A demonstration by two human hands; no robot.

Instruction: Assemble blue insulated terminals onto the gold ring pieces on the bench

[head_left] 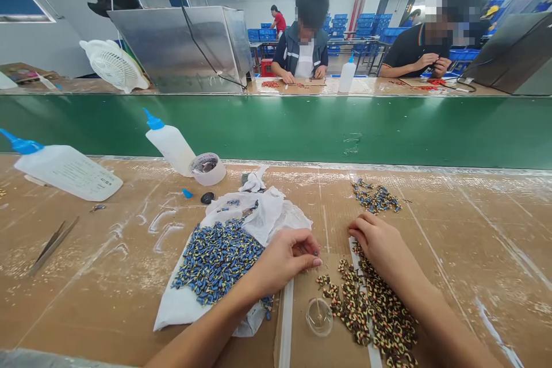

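Note:
My left hand is curled, thumb and fingers pinched on a tiny dark part at its tips. It hovers beside a white bag spread open under a heap of small blue and yellow parts. My right hand rests knuckles up on the cardboard, fingers curled under onto a strip of white tape; what they hold is hidden. Below both hands lies a band of brown and yellow parts. A small clear dish sits near my left wrist.
A small pile of blue parts lies beyond my right hand. Two squeeze bottles with blue nozzles, a tape roll and tweezers lie to the left. A green conveyor belt runs across, with two people working beyond it.

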